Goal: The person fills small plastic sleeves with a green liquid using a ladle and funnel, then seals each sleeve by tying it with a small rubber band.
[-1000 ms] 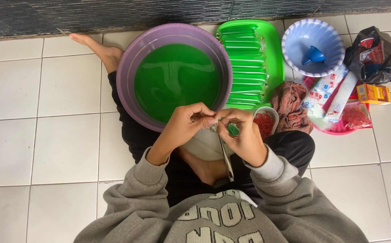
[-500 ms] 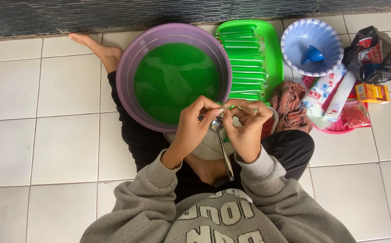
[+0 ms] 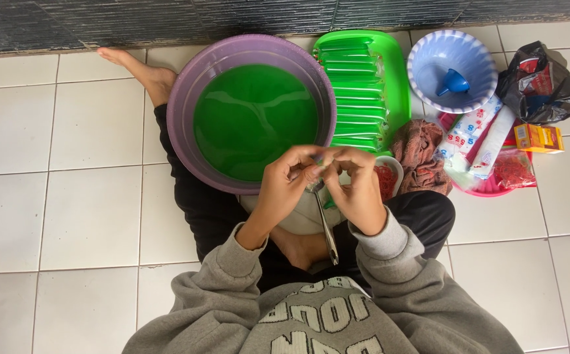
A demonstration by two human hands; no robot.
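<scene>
My left hand [image 3: 285, 183] and my right hand [image 3: 361, 190] meet fingertip to fingertip just in front of a purple basin [image 3: 186, 98] full of green liquid [image 3: 255, 121]. Both pinch the top of a thin plastic pouch of green liquid [image 3: 328, 202], which the fingers mostly hide. A metal spoon handle [image 3: 329, 236] slants down below the hands, out of a white container [image 3: 298, 216] that sits between my crossed legs. Whether a finger holds the spoon I cannot tell.
A green tray [image 3: 396, 72] of filled green pouches lies right of the basin. Beside my right hand stands a small bowl of red rubber bands [image 3: 388, 177]. Further right are a brown cloth [image 3: 422, 154], a blue bowl with a funnel [image 3: 452, 69], a pink basket of packets [image 3: 488, 164], a black bag [image 3: 540, 82] and a small orange box [image 3: 539, 137].
Both hands have shifted up towards the basin's rim and the fingers have regripped the pouch top. The spoon handle hangs in much the same place.
</scene>
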